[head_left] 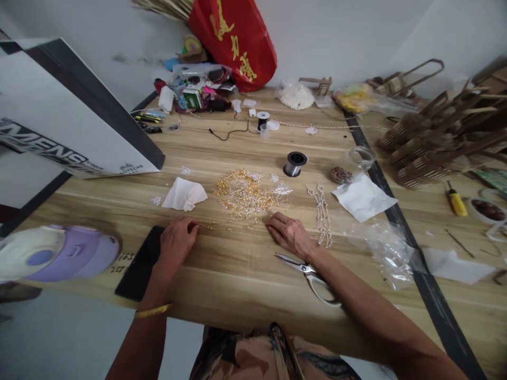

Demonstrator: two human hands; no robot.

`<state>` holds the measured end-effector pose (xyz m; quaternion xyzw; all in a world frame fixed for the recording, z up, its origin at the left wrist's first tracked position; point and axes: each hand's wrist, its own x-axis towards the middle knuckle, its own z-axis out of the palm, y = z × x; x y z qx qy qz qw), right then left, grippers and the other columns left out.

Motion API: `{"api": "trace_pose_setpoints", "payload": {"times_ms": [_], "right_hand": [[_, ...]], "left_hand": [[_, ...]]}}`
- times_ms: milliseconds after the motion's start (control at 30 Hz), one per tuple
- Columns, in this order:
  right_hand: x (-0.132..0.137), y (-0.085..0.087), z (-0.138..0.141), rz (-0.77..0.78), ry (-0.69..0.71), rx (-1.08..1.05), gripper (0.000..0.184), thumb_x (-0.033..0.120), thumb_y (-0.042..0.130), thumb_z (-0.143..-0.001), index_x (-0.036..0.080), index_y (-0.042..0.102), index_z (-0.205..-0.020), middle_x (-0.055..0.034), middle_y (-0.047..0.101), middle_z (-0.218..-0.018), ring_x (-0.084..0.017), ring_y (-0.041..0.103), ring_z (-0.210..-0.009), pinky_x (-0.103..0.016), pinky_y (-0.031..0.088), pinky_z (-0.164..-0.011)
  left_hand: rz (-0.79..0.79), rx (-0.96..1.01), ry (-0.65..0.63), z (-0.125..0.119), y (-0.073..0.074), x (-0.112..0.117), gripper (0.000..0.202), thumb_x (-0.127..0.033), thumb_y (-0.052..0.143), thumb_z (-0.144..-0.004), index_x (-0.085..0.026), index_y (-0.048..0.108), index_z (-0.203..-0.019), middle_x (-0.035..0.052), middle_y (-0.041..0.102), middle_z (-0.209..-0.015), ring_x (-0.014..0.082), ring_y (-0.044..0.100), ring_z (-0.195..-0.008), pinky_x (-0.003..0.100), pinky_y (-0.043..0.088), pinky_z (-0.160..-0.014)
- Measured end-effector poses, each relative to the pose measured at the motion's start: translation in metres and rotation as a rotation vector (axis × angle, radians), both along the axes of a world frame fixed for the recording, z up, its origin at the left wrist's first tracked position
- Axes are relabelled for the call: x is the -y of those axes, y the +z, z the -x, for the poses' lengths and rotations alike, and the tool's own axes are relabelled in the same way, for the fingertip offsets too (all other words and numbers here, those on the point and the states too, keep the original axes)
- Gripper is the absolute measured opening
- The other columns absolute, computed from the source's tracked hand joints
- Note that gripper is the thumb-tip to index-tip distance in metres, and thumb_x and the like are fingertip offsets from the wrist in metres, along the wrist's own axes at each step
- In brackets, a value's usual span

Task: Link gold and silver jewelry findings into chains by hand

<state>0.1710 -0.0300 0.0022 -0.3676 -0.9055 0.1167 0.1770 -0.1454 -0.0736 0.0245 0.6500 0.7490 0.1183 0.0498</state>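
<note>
A wooden surface (225,282) seen from above, its near edge crossing in front of the wearer's lap. Between the two forearms, bare wood runs from that edge up to a thin gold beaded strand (229,229), stretched crosswise just nearer than a spread pile of gold and silver beads (243,195). This open patch is bounded on the left by a dark flat device (137,272), its lower end almost at the edge, and on the right by scissors (304,268), blades apart. More bare wood lies beyond the pile, around a wire spool (296,164). Farther right, silver strands (322,219) lie near a black strip (396,221) crossing the surface.

The left hand (177,240) rests low, knuckles up, its grip pinched on the strand's left end. The right hand (290,234) lies palm down, forearm slanting in from the lower right and passing over the scissors' edge. Its fingertips are at the strand's right end, beside the pile; whether that grip is closed on anything cannot be told.
</note>
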Motion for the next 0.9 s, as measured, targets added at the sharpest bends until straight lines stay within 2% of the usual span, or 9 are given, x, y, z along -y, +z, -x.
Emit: {"api": "trace_pose_setpoints", "payload": {"times_ms": [133,333,700,900], "right_hand": [[0.000,-0.002,0.000,0.001,-0.005,0.000,0.022,0.023,0.035,-0.095,0.017,0.056,-0.103,-0.0061,0.058,-0.093,-0.013,0.057,-0.077,-0.023,0.043,-0.068],[-0.001,-0.003,0.000,-0.001,0.002,-0.038,0.021,0.022,0.037,-0.095,0.018,0.056,-0.103,-0.0063,0.058,-0.092,-0.013,0.057,-0.077,-0.023,0.043,-0.068],[-0.002,-0.006,-0.001,-0.006,0.000,-0.040,0.021,0.024,0.038,-0.095,0.018,0.057,-0.102,-0.0065,0.058,-0.092,-0.014,0.057,-0.077,-0.023,0.043,-0.067],[-0.002,-0.006,-0.002,-0.016,0.014,-0.052,0.022,0.024,0.038,-0.095,0.018,0.056,-0.106,-0.0072,0.058,-0.093,-0.014,0.058,-0.078,-0.023,0.044,-0.066]], "left_hand": [[0.027,-0.038,0.022,0.000,0.004,0.001,0.019,-0.024,0.048,-0.079,-0.019,0.065,-0.084,0.0084,0.069,-0.088,0.0258,0.063,-0.085,0.033,0.045,-0.072],[0.081,-0.039,0.023,-0.004,0.007,-0.001,0.020,-0.026,0.048,-0.080,-0.019,0.066,-0.088,0.0068,0.070,-0.094,0.0221,0.062,-0.090,0.030,0.045,-0.080],[0.088,-0.100,0.012,0.003,0.009,-0.002,0.017,-0.028,0.048,-0.082,-0.018,0.063,-0.082,0.0077,0.069,-0.090,0.0231,0.062,-0.089,0.031,0.044,-0.075],[0.110,-0.078,0.012,0.008,0.006,-0.005,0.017,-0.028,0.050,-0.081,-0.020,0.063,-0.088,0.0063,0.070,-0.089,0.0230,0.063,-0.087,0.030,0.044,-0.074]]}}
